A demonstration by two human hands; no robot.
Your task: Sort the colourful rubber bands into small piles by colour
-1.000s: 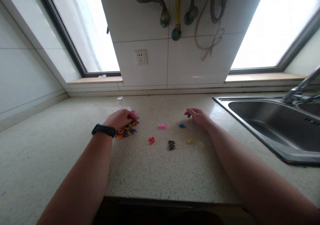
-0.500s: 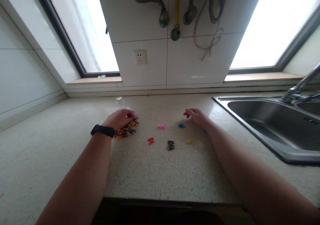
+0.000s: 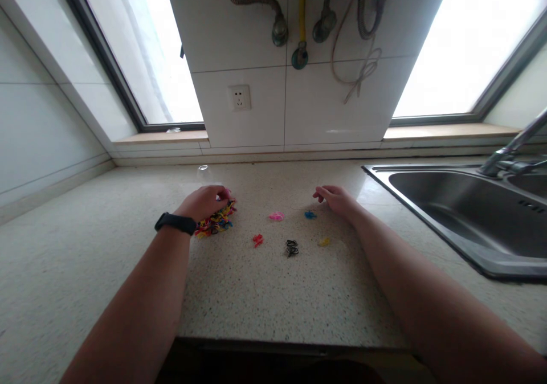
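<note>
My left hand (image 3: 208, 200), with a black band on its wrist, is over a heap of small multicoloured rubber bands (image 3: 217, 222). Its thumb and fingers are pinched together, and a bit of pink rubber band (image 3: 228, 192) shows at the fingertips. To the right, my right hand (image 3: 334, 197) rests at the counter with its fingers curled in and nothing visible in them. Closest to it is a small blue cluster (image 3: 310, 215). Separate small groups of bands lie between my hands: pink (image 3: 276, 216), red (image 3: 257, 240), black (image 3: 292, 248) and yellow (image 3: 324, 241).
The bands lie on a speckled stone counter (image 3: 273, 298). A clear cup-like object (image 3: 204, 171) stands behind my left hand. On the right is a steel sink (image 3: 427, 224) with a faucet (image 3: 508, 150). A socket (image 3: 240, 97) and pipes are on the tiled wall.
The pink bit at my left fingertips shows slightly less and sits a little differently. My right hand and the sorted colour groups stay in place.
</note>
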